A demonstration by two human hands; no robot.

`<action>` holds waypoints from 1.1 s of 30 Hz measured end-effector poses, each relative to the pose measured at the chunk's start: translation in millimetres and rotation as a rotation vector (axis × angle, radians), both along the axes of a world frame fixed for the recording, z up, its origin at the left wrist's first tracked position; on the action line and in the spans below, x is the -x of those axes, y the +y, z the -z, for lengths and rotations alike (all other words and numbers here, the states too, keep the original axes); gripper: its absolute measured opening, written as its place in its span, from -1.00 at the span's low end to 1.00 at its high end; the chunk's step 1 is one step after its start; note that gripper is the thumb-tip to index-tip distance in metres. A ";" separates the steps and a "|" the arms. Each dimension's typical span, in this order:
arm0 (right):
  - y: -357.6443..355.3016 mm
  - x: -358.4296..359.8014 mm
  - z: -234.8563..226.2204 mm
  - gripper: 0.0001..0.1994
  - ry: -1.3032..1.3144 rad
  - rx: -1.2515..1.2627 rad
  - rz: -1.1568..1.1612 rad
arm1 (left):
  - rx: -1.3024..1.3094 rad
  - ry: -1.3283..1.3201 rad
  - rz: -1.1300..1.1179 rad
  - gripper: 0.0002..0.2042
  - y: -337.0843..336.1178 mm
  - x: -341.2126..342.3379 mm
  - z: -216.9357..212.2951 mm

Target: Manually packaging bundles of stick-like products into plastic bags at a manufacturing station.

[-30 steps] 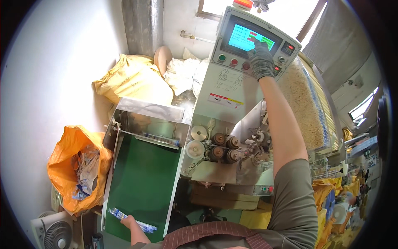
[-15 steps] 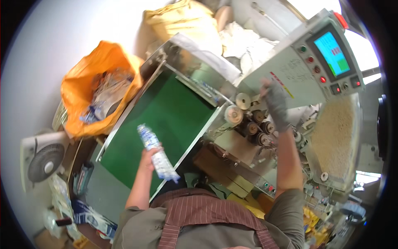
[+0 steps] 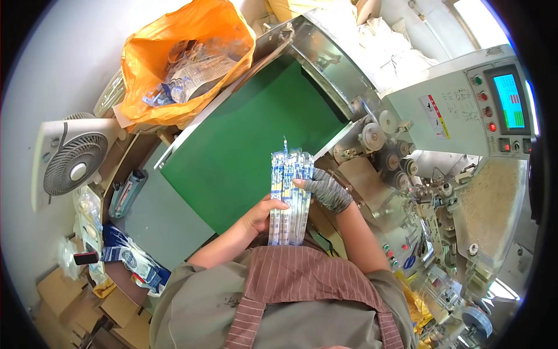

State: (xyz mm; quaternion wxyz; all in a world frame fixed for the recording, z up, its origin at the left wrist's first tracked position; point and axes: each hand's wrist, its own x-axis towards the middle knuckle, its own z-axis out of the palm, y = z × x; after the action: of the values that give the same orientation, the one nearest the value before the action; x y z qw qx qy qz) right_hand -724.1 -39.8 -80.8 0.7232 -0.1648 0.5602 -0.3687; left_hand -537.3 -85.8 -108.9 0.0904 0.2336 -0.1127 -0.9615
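Upright in front of my apron is a bundle of slim, clear packets with blue and white print (image 3: 286,192), lying side by side. My bare left hand (image 3: 263,213) is closed around the lower left side, its thumb across the front. At the right edge, my right hand (image 3: 326,190), in a grey fingerless glove, grips higher up with its thumb on the front; most fingers of both hands are hidden behind. One packet sticks up above the others. Beyond the bundle lies a green conveyor belt (image 3: 244,134), apart from my hands.
An orange sack of plastic scraps (image 3: 133,64) stands beyond the belt's left side, with a fan (image 3: 75,166) nearer. On the right are machine rollers (image 3: 398,160), a control panel with a lit screen (image 3: 508,100) and a clear bin of pale grains (image 3: 491,203). Blue-handled scissors (image 3: 410,261) lie nearby.
My right hand has come down from beside the control panel onto the packets. My left hand has brought the bundle rightward and upright before my apron. The whole view has shifted.
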 end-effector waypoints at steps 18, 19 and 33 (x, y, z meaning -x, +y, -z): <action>-3.0 -53.8 -3.0 -0.68 -0.075 0.253 -0.117 | 0.329 0.179 -0.239 -0.41 57.7 -64.9 -22.1; -2.8 -61.7 -4.3 -0.68 -0.061 0.241 -0.141 | 0.333 0.171 -0.270 -0.42 65.2 -73.2 -22.0; 3.9 -204.8 -36.8 -0.65 0.415 0.446 -0.537 | 0.226 0.141 -0.537 -0.54 129.4 -207.9 -25.7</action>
State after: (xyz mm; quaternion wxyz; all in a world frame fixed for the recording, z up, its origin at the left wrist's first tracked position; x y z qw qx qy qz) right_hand -519.4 -35.9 -44.0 0.6118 -0.5291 0.5377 -0.2380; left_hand -329.5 43.6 -83.2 0.3744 0.1761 -0.1466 -0.8985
